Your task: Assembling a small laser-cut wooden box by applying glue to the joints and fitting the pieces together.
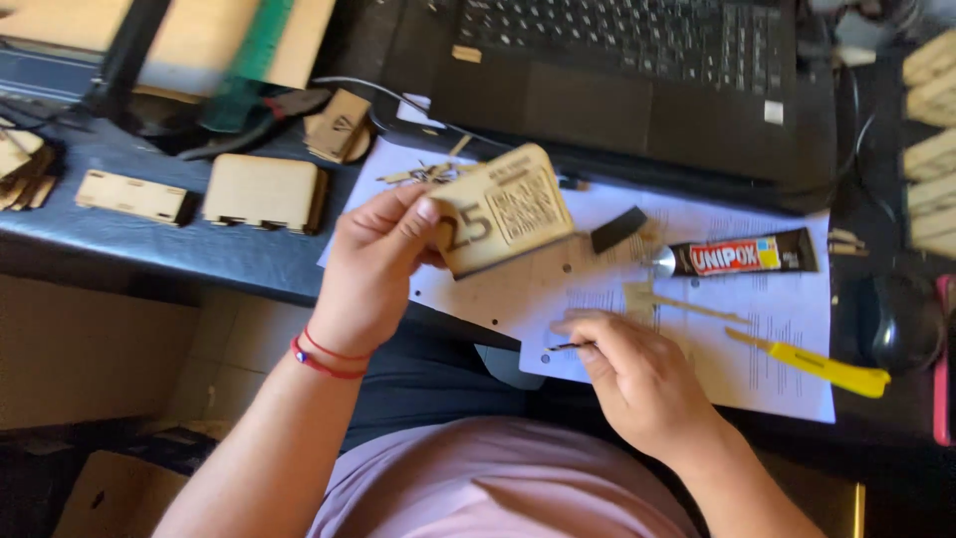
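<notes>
Wooden box (501, 209), pale and laser-cut with engraved markings on its face, sits up off the desk in the left hand (373, 269), fingers curled and clamped on its left edge, thumb pressing the front face, the box tilted at a slant above the paper. Nearest the body, the right hand (632, 374) hovers low over the white printed sheet (777, 329), fingers pinched together on a thin dark stick (570, 346) whose tip pokes out to the left; what the stick is, hard to tell. Two red string bracelets (324, 357) ring the left wrist. Just right of the right hand, a yellow-handled craft knife (812, 363) lies flat on the sheet, blade end pointing back toward the hand. A little further out, a black glue tube (742, 256) with a red and yellow label rests on the paper, its silvery nozzle end pointing left, and a small black strip (617, 228) lies just beside the box's right corner. Off to the right, a dark computer mouse (891, 321) sits off the paper. Over on the left, on the blue desk surface (199, 254), two more wooden box pieces (214, 192) rest side by side. Farthest back, a black laptop (637, 70) spreads across the top, keyboard facing in.
</notes>
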